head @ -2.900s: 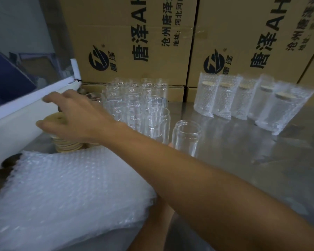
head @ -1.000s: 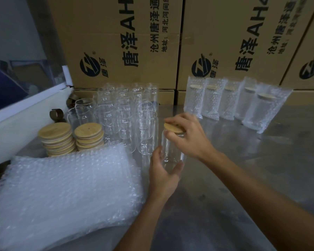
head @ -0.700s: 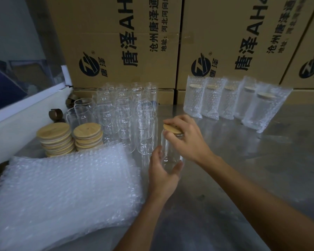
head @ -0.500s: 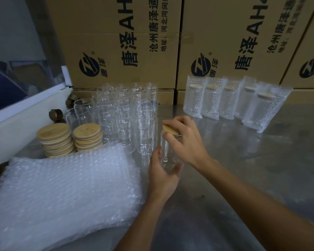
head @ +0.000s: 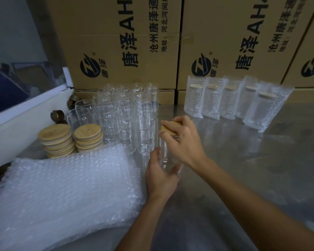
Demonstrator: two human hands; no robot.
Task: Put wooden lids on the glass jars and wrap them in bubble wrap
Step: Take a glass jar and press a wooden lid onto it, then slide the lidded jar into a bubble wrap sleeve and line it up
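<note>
Lid (head: 169, 128) lower; cartons (head: 127, 42) "唐泽"

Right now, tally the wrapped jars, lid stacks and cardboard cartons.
Bubble-wrapped glass jars with wooden lids: 5
Stacks of round wooden lids: 2
Brown printed cardboard cartons: 3
Total: 10

Left hand (head: 159, 175) gripping low, right hand (head: 184, 142) curled above

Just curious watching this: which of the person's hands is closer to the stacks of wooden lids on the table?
Left. The left hand holds the glass jar low down, on the side facing the lid stacks. The right hand presses a wooden lid onto the jar, farther away.
</note>
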